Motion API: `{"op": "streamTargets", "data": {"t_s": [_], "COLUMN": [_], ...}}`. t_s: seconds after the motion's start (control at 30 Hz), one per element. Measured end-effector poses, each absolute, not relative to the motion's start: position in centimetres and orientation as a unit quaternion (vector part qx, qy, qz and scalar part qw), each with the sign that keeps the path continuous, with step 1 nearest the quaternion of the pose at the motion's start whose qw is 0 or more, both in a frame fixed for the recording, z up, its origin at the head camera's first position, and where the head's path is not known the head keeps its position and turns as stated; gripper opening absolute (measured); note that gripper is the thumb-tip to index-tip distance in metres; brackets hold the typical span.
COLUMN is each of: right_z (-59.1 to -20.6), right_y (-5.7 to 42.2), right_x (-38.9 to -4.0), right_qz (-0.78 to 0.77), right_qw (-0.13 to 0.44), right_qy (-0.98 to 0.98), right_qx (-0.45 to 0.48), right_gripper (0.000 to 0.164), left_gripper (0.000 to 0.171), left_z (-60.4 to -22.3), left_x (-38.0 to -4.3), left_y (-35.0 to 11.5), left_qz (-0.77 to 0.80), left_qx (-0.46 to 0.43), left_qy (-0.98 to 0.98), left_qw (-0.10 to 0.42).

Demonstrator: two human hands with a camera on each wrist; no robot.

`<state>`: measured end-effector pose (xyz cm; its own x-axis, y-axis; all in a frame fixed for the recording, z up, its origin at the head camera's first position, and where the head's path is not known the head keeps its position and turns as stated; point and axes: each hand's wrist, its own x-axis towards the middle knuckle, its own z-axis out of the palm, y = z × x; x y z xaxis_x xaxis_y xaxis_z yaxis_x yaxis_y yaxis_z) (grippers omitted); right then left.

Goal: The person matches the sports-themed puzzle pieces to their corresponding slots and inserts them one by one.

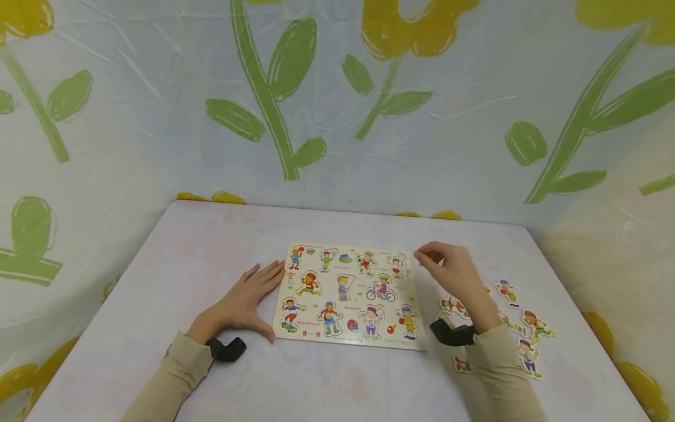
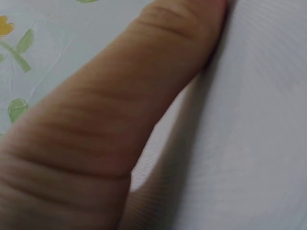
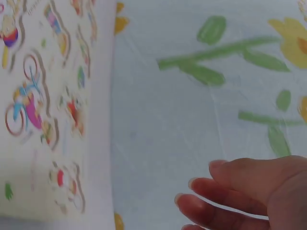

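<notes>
A cream puzzle board (image 1: 316, 287) with cartoon sports figures lies flat on the table. Its recesses show figures such as a cyclist (image 1: 382, 288) and a child with a fishing rod. My left hand (image 1: 245, 299) rests at the board's left side with spread fingers, fingertips right at the edge. Past the board's upper right corner hovers my right hand (image 1: 448, 266), its thumb and fingers loosely bent. In the right wrist view nothing shows between the right hand's fingertips. The left wrist view is mostly filled by a finger (image 2: 110, 96) of the left hand close to the white table surface.
Several loose figure pieces lie right of the board, partly hidden under the right forearm. Among them are a blue-capped figure (image 1: 507, 292), a running figure (image 1: 537, 324) and a purple-trousered figure (image 1: 529, 357). A flower-printed cloth (image 1: 337, 117) hangs behind the table.
</notes>
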<state>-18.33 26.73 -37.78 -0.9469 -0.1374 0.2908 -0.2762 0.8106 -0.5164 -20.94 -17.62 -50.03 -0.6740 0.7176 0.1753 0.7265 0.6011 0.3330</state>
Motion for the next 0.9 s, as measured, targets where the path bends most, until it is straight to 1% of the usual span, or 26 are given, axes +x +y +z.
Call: {"op": "streamTargets", "data": {"t_s": [0.2, 0.37, 0.5, 0.63, 0.9], "right_z": [-36.9, -36.5, -36.9, -37.6, -38.5], "right_y": [29.4, 32.0, 34.3, 35.9, 38.0], "right_x": [-17.7, -17.6, -17.7, -17.8, -17.9], "right_qz": [0.280, 0.254, 0.233, 0.220, 0.205], "right_qw": [0.136, 0.114, 0.100, 0.060, -0.055], "right_qy": [-0.949, -0.960, -0.967, -0.974, -0.976], "right_qx": [0.046, 0.017, 0.003, -0.014, -0.045], "right_gripper": [0.022, 0.027, 0.028, 0.031, 0.034], "left_gripper": [0.144, 0.145, 0.144, 0.144, 0.143], "left_z": [-50.2, -50.3, -50.3, -50.2, -50.2], "left_x": [-20.9, -20.9, -20.9, -20.9, -20.8], "left_y": [-17.7, -17.8, -17.7, -17.6, -17.6], "left_qz": [-0.192, -0.195, -0.191, -0.194, -0.198], "left_qx": [-0.407, -0.406, -0.405, -0.405, -0.398], "left_qy": [-0.893, -0.893, -0.894, -0.893, -0.896], "left_qw": [0.023, 0.024, 0.022, 0.018, 0.001]}}
